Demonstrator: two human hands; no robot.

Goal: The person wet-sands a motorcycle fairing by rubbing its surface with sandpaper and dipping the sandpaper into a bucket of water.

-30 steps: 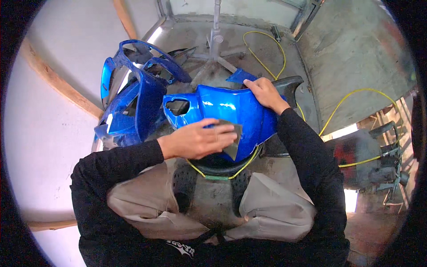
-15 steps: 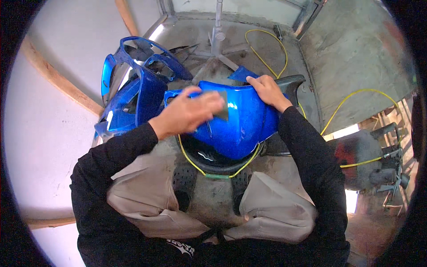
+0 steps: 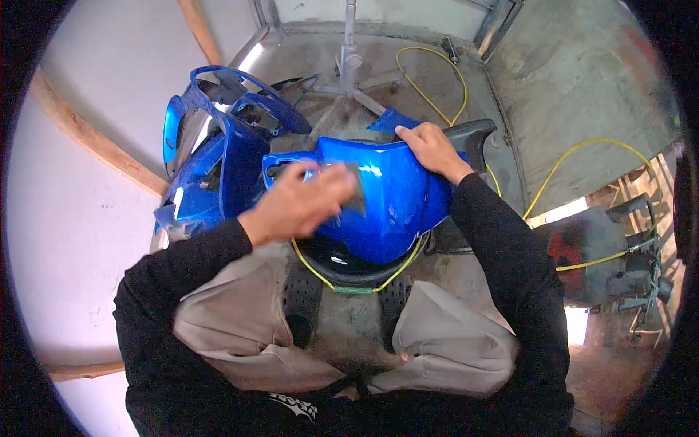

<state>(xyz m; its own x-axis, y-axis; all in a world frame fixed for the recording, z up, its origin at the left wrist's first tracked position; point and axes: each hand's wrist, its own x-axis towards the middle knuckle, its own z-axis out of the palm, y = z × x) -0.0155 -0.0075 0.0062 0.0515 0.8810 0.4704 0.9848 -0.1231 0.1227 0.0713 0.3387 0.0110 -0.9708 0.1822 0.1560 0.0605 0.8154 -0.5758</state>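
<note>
My left hand (image 3: 298,200), blurred, presses a grey-green abrasive sheet (image 3: 353,197) against the left side of a glossy blue body panel (image 3: 393,211), its fingers together over the sheet. My right hand (image 3: 429,149) grips the panel's upper right edge, thumb near the top rim. Beneath the panel is a black rounded bucket or basin (image 3: 338,266) with a yellow cord around its front. Just behind the panel lies a small blue piece (image 3: 389,120).
More blue fairings (image 3: 240,160) stand at left by a white wall. A grey metal stand (image 3: 349,65) is behind. A black part (image 3: 477,142) sits right of the panel. A yellow hose (image 3: 582,142) runs to a worn red-grey compressor (image 3: 575,255) at the right.
My left hand moved up from the panel's lower middle to its upper left with the sheet, and sits slightly left and down since the middle frame. My right hand stays at the edge.
</note>
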